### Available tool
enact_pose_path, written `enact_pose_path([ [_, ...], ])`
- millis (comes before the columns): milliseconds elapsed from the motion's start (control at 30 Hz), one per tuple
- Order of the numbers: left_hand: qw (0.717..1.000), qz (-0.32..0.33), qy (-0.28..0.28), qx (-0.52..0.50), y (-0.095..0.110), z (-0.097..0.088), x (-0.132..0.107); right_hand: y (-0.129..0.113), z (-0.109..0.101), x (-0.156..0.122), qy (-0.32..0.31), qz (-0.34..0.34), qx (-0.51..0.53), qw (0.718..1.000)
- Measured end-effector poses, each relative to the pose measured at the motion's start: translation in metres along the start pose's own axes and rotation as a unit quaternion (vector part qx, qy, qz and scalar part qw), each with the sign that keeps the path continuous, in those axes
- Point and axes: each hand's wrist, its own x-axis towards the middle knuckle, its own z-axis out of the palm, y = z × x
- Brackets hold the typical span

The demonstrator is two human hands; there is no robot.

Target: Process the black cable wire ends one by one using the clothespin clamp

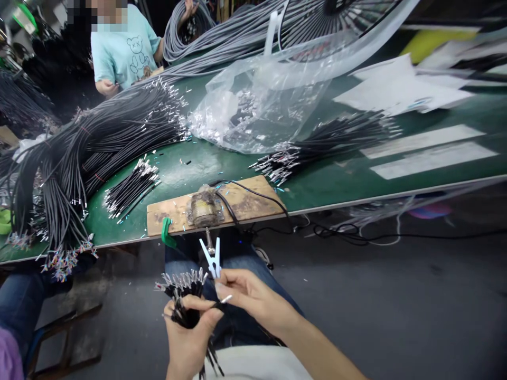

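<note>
My left hand (188, 338) is closed around a bundle of short black cables (186, 314), with their pale stripped ends fanned out at the top. One cable end (225, 300) sticks out sideways past my left thumb, close to my right hand. My right hand (241, 293) is pinched at the lower tip of a light blue clothespin (213, 259); whatever sits between the fingertips is hidden. The clothespin is at the end of a metal shaft (208, 236) that comes from a small motor (205, 207), which is fixed on a wooden board (253, 198).
A green clamp (168, 233) grips the board at the edge of the green table (336, 184). Cable piles (132, 187) lie left, another bundle (293, 155) right. Behind are a plastic bag (253, 116), a fan (332, 21) and a person in a light blue shirt (122, 50).
</note>
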Motion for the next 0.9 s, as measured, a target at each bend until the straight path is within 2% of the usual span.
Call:
enact_pose_path([
  [67,1.0,0.01,0.014,0.015,0.003,0.0,-0.002,-0.008,-0.004,0.008,0.035,-0.014,-0.022,0.999],
  [167,0.999,0.025,0.031,0.027,0.008,-0.002,-0.005,-0.016,-0.004,0.021,0.08,-0.042,0.019,0.996],
  [300,0.997,0.044,0.053,0.031,0.015,-0.003,-0.004,-0.019,0.004,0.032,0.027,-0.041,0.095,0.994],
  [400,0.996,0.058,0.058,0.034,0.019,0.001,0.0,-0.022,0.009,0.035,0.043,-0.065,0.106,0.991],
  [600,0.995,0.066,0.06,0.046,0.019,0.009,0.005,-0.028,0.01,0.039,0.123,-0.058,0.045,0.99],
  [733,0.995,0.065,0.057,0.055,0.019,0.013,0.005,-0.024,0.008,0.042,0.167,-0.077,-0.012,0.983],
  [900,0.995,0.059,0.054,0.052,0.02,0.013,0.005,-0.016,0.002,0.041,0.201,-0.101,-0.01,0.974],
])
